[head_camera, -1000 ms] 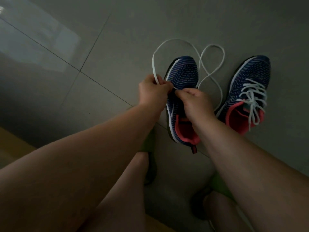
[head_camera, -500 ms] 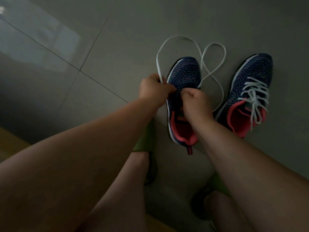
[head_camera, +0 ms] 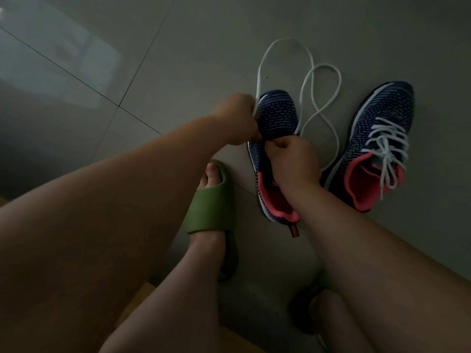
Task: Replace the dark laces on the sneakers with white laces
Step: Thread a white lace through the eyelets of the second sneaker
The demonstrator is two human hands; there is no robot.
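Observation:
Two navy knit sneakers with pink linings stand on the grey tiled floor. The left sneaker (head_camera: 277, 115) has a loose white lace (head_camera: 318, 98) looping on the floor beyond and beside its toe. My left hand (head_camera: 237, 121) grips one strand of that lace at the shoe's left side. My right hand (head_camera: 293, 159) pinches the lace over the eyelet area, covering the tongue. The right sneaker (head_camera: 382, 138) stands apart to the right, laced with a white lace (head_camera: 387, 149) whose ends hang loose.
My feet wear green slide sandals: one (head_camera: 211, 202) just left of the left sneaker, the other (head_camera: 313, 301) near the bottom under my right forearm. Tile joints cross the floor (head_camera: 178, 47) at left. A wooden edge (head_camera: 142, 299) shows at the bottom.
My left forearm has shifted, uncovering the green sandal. Both hands stay at the left sneaker's eyelets, and the lace loop beyond the toe has shifted slightly.

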